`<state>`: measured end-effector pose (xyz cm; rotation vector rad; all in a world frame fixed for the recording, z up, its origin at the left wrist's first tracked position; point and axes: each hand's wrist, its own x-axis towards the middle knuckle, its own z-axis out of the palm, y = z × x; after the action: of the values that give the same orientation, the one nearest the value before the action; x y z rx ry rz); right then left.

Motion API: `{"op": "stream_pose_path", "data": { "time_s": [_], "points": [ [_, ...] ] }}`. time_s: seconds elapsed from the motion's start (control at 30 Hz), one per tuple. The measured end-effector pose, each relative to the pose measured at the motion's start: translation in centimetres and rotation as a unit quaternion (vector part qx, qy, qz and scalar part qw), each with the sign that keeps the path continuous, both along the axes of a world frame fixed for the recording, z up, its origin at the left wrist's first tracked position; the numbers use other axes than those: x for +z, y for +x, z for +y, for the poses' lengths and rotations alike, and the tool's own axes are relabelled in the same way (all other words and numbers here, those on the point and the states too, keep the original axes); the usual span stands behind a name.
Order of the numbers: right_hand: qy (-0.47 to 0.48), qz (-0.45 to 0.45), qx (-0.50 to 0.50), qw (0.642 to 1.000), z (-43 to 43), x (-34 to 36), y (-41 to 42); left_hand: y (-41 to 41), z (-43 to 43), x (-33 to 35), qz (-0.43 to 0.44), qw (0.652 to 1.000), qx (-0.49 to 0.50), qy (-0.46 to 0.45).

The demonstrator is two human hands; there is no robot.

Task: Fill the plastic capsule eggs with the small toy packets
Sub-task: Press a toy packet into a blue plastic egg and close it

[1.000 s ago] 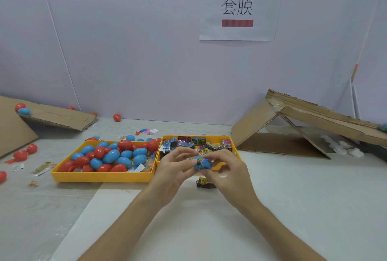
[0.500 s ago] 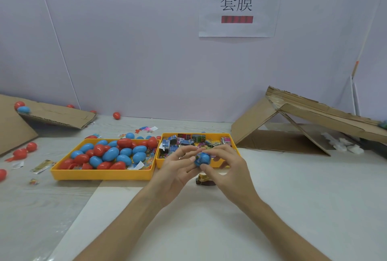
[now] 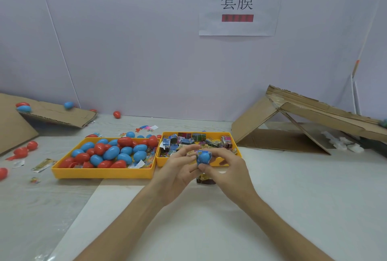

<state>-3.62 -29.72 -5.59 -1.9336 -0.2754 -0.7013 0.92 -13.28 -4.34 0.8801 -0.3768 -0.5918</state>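
Observation:
Both hands meet above the table in front of the trays. My left hand (image 3: 178, 171) and my right hand (image 3: 228, 169) hold a blue capsule egg (image 3: 203, 157) between their fingertips; a printed edge of a toy packet shows at its top. A dark toy packet (image 3: 204, 179) lies on the table under the hands. A yellow tray (image 3: 104, 173) at left holds several red and blue eggs (image 3: 111, 153). The smaller yellow tray (image 3: 163, 163) behind the hands holds several toy packets (image 3: 188, 141).
Loose red and blue eggs (image 3: 21, 151) and scraps lie on the table at left. A cardboard sheet (image 3: 54, 114) slopes at back left, with eggs on it. A folded cardboard ramp (image 3: 293, 126) stands at right. White bits (image 3: 343, 144) lie beneath it.
The hands stay together on the blue egg, which has turned slightly between the fingertips. A blue egg now sits on the back-left cardboard.

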Motion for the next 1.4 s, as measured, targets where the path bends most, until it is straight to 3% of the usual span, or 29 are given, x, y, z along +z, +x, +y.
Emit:
{"op": "stream_pose_path", "data": {
  "time_s": [0.2,0.37,0.47,0.6,0.73,1.23,1.4],
  "points": [
    [-0.085,-0.049,-0.006,0.995,0.0,0.2,-0.3,-0.3,-0.3,0.2,-0.056,0.990,0.050,0.116],
    [-0.096,-0.047,-0.019,0.994,-0.2,0.3,-0.2,-0.3,-0.3,0.3,-0.053,0.992,0.056,0.103],
    [-0.027,-0.013,0.012,0.999,-0.2,0.5,-0.1,-0.3,-0.1,0.3,-0.034,0.997,0.019,0.064],
    [0.154,0.102,0.072,0.980,-0.6,1.2,-0.1,-0.2,0.1,0.2,-0.012,1.000,0.000,0.022],
    [0.217,0.147,0.068,0.963,-0.7,1.3,0.0,0.0,0.0,0.1,-0.024,0.999,0.013,0.035],
    [0.267,0.133,0.125,0.946,-1.2,0.7,0.6,-0.1,-0.2,-0.1,-0.036,0.999,0.003,0.013],
    [0.215,0.108,0.102,0.965,-0.9,0.5,0.4,-0.2,-0.2,0.0,-0.036,0.999,-0.001,-0.001]
  ]
}}
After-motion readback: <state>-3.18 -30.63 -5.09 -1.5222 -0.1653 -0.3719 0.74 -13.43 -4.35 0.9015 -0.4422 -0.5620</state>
